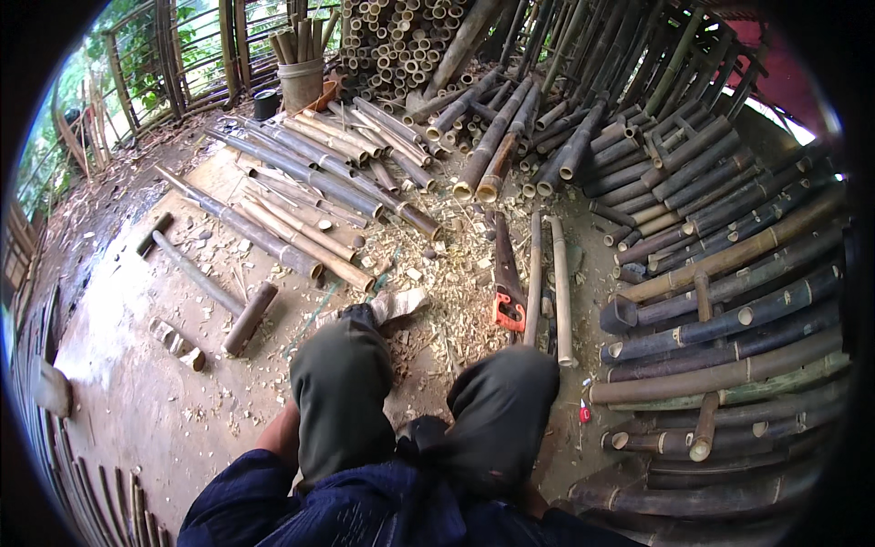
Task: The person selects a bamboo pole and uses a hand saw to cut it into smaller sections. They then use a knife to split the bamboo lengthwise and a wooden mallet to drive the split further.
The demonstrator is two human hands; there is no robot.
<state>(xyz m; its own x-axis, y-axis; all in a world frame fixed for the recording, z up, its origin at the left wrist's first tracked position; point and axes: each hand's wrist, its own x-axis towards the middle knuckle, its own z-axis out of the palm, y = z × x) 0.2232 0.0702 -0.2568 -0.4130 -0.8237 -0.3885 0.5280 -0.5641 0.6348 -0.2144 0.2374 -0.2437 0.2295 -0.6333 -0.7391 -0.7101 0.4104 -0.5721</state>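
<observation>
Neither of my hands shows. My left forearm, bare below a dark blue sleeve (pixel 228 497), passes down behind my bent left knee (pixel 342 392), which hides the hand. On the right, only a bit of arm shows beside my right thigh (pixel 506 410). Just past the left knee, a dark shape (pixel 360 314), perhaps a shoe, meets a pale, whittled piece of wood or bamboo (pixel 401 304). A handsaw (pixel 509 283) with an orange handle lies beyond my right knee. Two thin bamboo poles (pixel 561 292) rest beside it. Left of my knee lies a bamboo mallet-like piece (pixel 248 319).
Shavings and chips (pixel 447 292) litter the floor. Cut bamboo poles (pixel 319 173) lie ahead, with stacked bamboo (pixel 401 55) behind. A bucket (pixel 303 87) holds bamboo pieces. Dark bamboo frames (pixel 720 310) fill the right side. A small red object (pixel 584 412) lies near them.
</observation>
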